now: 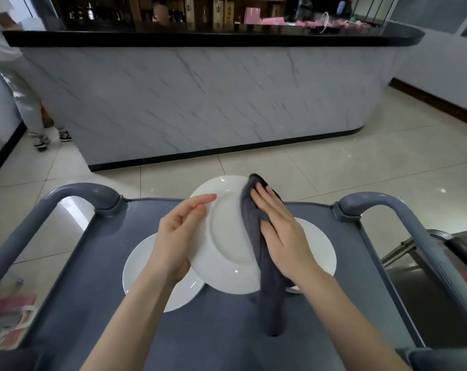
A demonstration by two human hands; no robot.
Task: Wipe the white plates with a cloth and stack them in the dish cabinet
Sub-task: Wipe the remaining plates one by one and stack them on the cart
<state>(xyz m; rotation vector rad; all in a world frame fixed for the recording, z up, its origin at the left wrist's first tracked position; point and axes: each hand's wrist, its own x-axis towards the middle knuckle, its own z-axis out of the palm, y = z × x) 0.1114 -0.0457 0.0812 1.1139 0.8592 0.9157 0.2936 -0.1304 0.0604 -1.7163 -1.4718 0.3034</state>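
Over the grey cart surface [87, 277] the left hand [183, 231] grips the raised plate [227, 236] by its left rim; the right hand [280, 228], fingers flat, presses the dark cloth [267, 290] onto it. A left plate [146, 263] and a right plate [320, 250] lie beneath, a marble counter [200, 89] beyond

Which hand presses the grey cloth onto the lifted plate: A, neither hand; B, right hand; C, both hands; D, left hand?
B: the right hand lies flat on the grey cloth over the lifted plate, while the left hand only grips the plate's opposite rim.
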